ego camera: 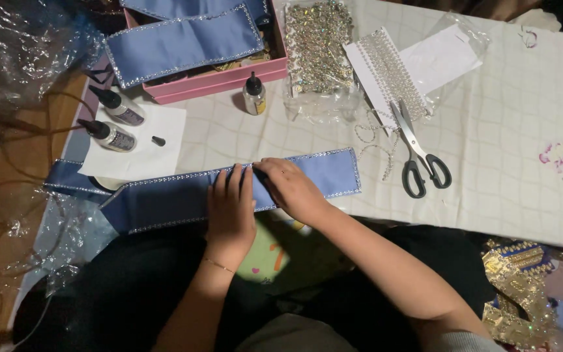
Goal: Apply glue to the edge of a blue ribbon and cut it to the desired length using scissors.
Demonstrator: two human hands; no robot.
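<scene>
White checked tablecloth (503, 163) underneath; blue rhinestone-edged ribbon strip (177, 199) running left-right beneath both hands. Left hand (230, 212) flat, fingers together; right hand (292, 189) fingertips pressing top edge.

blue ribbon (164, 199) middle under hands (255, 199), pink box (216, 81) cropped

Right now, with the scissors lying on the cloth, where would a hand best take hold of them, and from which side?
Take the scissors by the black loop handles, which lie at the end nearest the person, with the shut blades pointing away toward the bead strips. Coming from the near table edge, on the right hand side, looks best: the loops lie flat, open and unobstructed.
</scene>
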